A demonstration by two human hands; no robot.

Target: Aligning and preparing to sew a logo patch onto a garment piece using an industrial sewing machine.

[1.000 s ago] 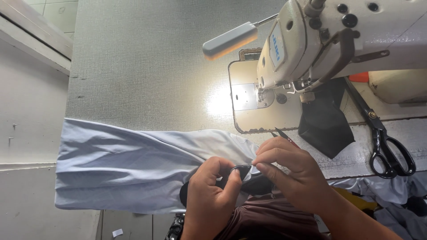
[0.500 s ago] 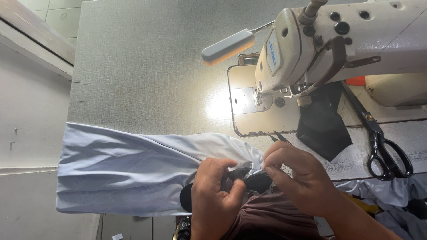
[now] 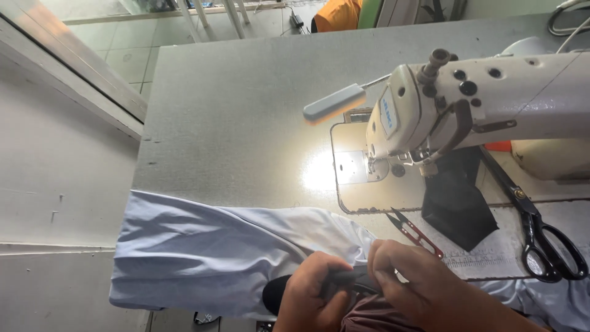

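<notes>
Both hands, left hand (image 3: 313, 289) and right hand (image 3: 409, 280), pinch a small dark fabric piece (image 3: 353, 280) at the table's near edge over the pale blue cloth (image 3: 209, 252); snips (image 3: 415, 232) lie just beside the right hand, so a careless reach could probably jab fingers.

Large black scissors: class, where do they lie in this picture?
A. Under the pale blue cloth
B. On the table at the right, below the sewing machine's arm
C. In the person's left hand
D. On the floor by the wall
B: the large black scissors lie flat on the table at the right edge, just below the white sewing machine, away from both hands.
</notes>
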